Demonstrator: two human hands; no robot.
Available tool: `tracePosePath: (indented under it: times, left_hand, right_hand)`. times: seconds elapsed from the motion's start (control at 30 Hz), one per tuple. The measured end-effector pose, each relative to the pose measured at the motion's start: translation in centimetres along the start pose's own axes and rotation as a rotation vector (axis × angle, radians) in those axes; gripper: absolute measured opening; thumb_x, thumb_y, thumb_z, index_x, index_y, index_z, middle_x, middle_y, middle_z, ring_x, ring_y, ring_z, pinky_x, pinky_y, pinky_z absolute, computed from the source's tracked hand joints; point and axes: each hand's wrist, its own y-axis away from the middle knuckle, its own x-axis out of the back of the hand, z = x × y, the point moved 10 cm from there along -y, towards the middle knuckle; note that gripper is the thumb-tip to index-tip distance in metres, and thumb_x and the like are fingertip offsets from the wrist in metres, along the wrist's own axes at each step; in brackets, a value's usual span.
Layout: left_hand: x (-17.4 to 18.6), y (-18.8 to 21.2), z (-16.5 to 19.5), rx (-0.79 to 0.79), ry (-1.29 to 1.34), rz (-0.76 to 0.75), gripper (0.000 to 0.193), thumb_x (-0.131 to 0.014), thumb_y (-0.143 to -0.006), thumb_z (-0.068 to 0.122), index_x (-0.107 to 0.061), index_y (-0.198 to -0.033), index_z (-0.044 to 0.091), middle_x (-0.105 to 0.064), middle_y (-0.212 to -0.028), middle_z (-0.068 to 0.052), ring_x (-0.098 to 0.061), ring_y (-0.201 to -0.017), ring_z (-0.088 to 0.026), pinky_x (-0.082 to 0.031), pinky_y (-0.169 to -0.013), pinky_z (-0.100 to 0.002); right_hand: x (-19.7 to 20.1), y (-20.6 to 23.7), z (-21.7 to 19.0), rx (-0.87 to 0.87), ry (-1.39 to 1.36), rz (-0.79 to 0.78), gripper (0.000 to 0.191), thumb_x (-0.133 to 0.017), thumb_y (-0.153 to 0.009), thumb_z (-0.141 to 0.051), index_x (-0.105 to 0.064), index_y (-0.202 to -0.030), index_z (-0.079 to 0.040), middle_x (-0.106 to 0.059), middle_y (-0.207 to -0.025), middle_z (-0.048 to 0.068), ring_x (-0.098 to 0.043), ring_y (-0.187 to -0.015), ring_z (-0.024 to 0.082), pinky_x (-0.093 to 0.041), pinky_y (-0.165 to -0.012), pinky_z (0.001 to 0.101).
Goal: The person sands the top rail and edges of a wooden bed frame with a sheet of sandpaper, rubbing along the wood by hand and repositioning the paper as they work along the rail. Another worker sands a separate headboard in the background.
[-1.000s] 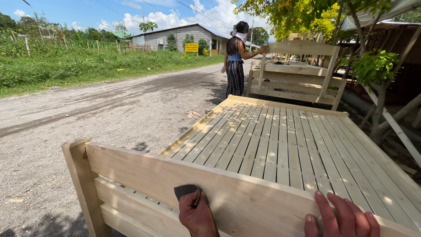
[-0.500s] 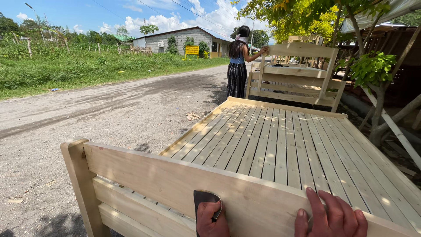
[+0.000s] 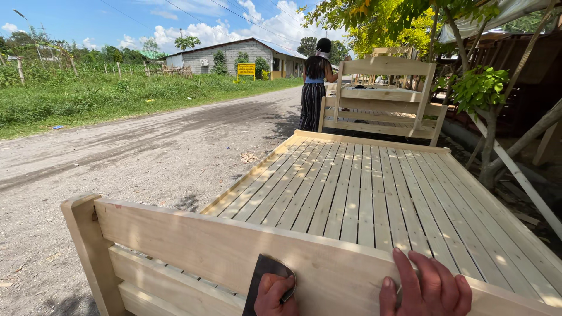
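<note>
Roadside, our left hand (image 3: 275, 294), clamped on sandpaper (image 3: 264, 280), has slid right along the headboard (image 3: 193, 251) toward our flat, open right hand (image 3: 424, 288).

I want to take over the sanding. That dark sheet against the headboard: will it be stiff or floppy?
Probably floppy: the sheet looks thin and curls over the left hand. Likely light and grippy, since fingers alone press it flat on the headboard.

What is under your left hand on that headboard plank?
A dark sheet of sandpaper lies under the left hand, pressed flat on the headboard plank. Its lower part is covered by the fingers and cut off by the frame.
</note>
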Motion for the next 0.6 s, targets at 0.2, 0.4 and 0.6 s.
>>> tracePosePath:
  times: [0.2,0.4,0.6]
  left_hand:
    - [-0.3,-0.7,-1.3,0.064,0.048,0.019,0.014,-0.075,-0.073,-0.009,-0.075,-0.080,0.004,-0.061,-0.073,-0.005,-0.062,-0.065,-0.016,-0.048,-0.059,-0.025]
    - [0.7,0.5,-2.2,0.153,-0.020,0.132,0.013,-0.085,-0.066,-0.003,-0.077,-0.072,0.005,-0.060,-0.067,-0.003,-0.062,-0.061,-0.014,-0.050,-0.059,-0.025]
    - [0.4,0.7,-4.3,0.250,0.083,0.162,0.011,-0.079,-0.071,-0.007,-0.074,-0.075,0.002,-0.060,-0.071,-0.003,-0.060,-0.063,-0.013,-0.047,-0.059,-0.025]
  right_hand:
    - [-0.1,0.2,0.1,-0.016,-0.003,-0.041,0.050,-0.065,-0.084,-0.033,-0.067,-0.132,-0.020,-0.058,-0.131,0.001,-0.049,-0.135,0.023,-0.018,-0.131,0.0505]
    - [-0.6,0.2,0.1,-0.020,0.038,-0.051,0.051,-0.065,-0.082,-0.034,-0.068,-0.131,-0.020,-0.059,-0.128,0.001,-0.049,-0.132,0.024,-0.017,-0.130,0.0513]
    - [-0.2,0.3,0.2,-0.015,-0.021,-0.012,0.049,-0.064,-0.085,-0.034,-0.067,-0.132,-0.021,-0.058,-0.131,0.001,-0.048,-0.134,0.024,-0.017,-0.130,0.0513]
